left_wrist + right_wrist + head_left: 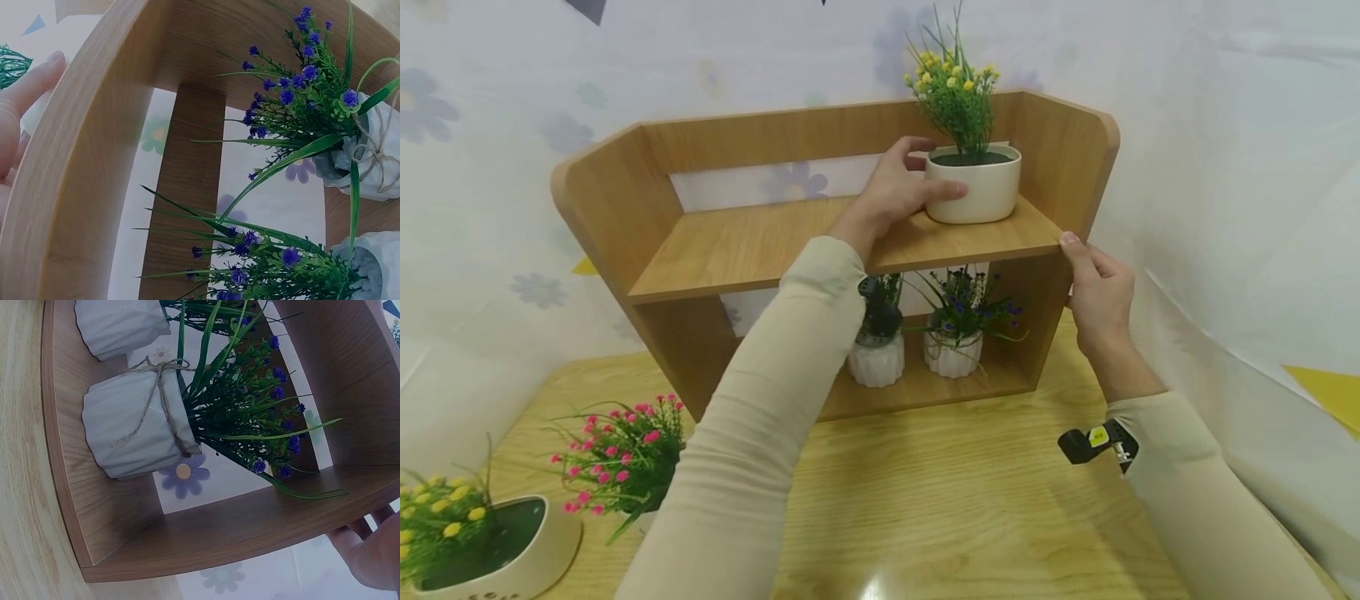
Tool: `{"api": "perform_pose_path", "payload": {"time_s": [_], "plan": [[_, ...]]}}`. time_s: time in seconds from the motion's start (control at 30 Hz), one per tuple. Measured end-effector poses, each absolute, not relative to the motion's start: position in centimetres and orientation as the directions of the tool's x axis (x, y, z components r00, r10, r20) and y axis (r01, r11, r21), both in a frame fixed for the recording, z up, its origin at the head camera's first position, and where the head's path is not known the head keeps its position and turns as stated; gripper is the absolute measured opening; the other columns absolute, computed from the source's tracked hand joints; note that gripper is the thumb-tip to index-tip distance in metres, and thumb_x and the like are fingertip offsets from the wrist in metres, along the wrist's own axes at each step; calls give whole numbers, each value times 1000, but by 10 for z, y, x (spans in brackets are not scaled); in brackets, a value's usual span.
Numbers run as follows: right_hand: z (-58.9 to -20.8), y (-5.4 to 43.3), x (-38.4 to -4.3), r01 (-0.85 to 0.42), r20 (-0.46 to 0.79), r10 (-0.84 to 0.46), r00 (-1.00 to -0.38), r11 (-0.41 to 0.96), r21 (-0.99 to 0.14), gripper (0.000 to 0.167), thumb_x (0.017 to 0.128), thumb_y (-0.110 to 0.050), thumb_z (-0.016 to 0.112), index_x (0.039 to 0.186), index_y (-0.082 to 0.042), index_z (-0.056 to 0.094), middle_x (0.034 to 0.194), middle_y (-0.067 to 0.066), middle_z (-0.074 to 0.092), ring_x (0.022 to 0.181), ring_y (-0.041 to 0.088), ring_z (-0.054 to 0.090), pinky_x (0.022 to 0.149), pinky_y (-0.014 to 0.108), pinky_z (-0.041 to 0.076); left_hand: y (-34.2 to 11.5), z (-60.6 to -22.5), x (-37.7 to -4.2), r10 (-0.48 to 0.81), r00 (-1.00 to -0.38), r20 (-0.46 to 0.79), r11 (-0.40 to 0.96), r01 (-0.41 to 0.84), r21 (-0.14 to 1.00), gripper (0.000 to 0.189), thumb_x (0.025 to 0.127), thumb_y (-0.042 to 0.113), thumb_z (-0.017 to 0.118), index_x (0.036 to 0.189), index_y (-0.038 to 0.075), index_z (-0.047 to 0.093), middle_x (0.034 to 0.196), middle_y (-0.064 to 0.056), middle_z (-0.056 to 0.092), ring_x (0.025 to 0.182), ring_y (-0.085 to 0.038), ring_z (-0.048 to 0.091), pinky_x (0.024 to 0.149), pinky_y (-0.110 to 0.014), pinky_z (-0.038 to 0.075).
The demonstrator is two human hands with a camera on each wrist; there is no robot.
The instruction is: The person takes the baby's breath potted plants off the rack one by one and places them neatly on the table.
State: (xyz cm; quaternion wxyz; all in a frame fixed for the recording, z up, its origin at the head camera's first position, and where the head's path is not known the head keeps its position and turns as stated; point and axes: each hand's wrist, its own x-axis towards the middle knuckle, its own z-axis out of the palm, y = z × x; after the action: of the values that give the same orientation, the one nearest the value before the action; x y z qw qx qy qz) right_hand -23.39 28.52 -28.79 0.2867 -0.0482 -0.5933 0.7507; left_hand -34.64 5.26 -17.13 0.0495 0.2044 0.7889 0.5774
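Note:
On the upper board of a wooden shelf (752, 242) stands a cream oval flowerpot (981, 187) with yellow artificial flowers, close to the right side panel. My left hand (898, 187) holds the pot's left end, thumb across its front and fingers behind near the rim. In the left wrist view, the thumb of the left hand (28, 87) lies along the pale pot. My right hand (1101, 287) grips the front edge of the shelf's right side panel, its thumb at the board's corner. The right wrist view shows the right hand (375, 553) partly behind that panel.
On the lower level stand two white ribbed pots, one (953, 354) with purple flowers and twine, another (877, 362) partly behind my left sleeve. Pink flowers (625, 454) and another cream oval pot (553, 542) with yellow flowers are at the table's (925, 483) left.

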Motion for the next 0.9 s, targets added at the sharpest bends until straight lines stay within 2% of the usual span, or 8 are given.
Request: {"api": "perform_pose_path", "payload": {"time_s": [0.17,0.4,0.6,0.9], "plan": [[-288,285,-234,-373,272,487,-830,-121,-920,27,90,-33,77,87,-6,81,87,1,72,81,16,61,58,23,57,50,-170,-345,370,-916,156,246,258,934,88,76,23,90,150,22,41,145,-4,46,126,-19,49,100,-28,46],[-288,288,-237,-366,257,489,-834,-141,-920,21,89,-32,78,91,-11,83,103,-3,72,88,14,61,60,22,57,49,-169,-343,370,-915,160,164,234,958,88,77,16,89,150,19,41,145,-6,46,125,-20,51,95,-28,51],[-289,290,-238,-363,252,486,-837,-149,-920,22,89,-32,78,89,-11,82,94,-2,71,83,14,61,59,22,57,47,-171,-336,345,-923,171,120,224,967,86,75,14,91,149,20,45,143,-5,48,122,-20,54,92,-28,53],[-291,291,-240,-353,247,487,-838,-138,-926,25,89,-32,78,86,-8,82,94,-2,70,85,14,60,60,23,57,32,-175,-321,321,-919,228,68,262,963,85,73,13,93,145,22,49,140,-3,50,122,-20,54,90,-32,55]]}}
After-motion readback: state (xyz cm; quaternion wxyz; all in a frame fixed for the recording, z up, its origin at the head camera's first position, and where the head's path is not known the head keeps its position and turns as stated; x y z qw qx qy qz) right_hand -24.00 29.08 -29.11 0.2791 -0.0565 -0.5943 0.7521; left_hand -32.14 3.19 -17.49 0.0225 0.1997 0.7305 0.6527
